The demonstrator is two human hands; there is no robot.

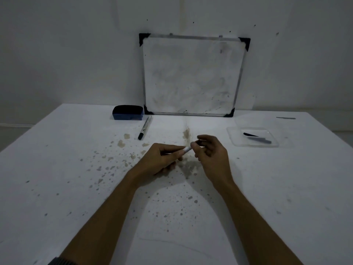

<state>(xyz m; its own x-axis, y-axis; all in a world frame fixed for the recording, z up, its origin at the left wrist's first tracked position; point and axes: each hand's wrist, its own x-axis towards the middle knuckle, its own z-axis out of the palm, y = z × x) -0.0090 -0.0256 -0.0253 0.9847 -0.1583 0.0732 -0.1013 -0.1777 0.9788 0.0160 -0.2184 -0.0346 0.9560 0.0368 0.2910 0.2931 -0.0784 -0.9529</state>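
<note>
In front of the whiteboard (193, 73), the left hand (162, 158) grips a probably light, stiff, slick marker (187, 149) by its barrel; the right hand (212, 153) pinches its dark end.

left hand (162, 159): fingers curled, gripping | right hand (212, 152): fingertips pinching | forearms: converging

I can read no text from here. The black-capped marker (145, 127) lying on the table (76, 169) carries a small dark print on its pale barrel, too small for me to make out. The whiteboard (193, 77) bears only grey smudges, nothing legible. The held white marker (187, 149) shows no print I can read.
</note>
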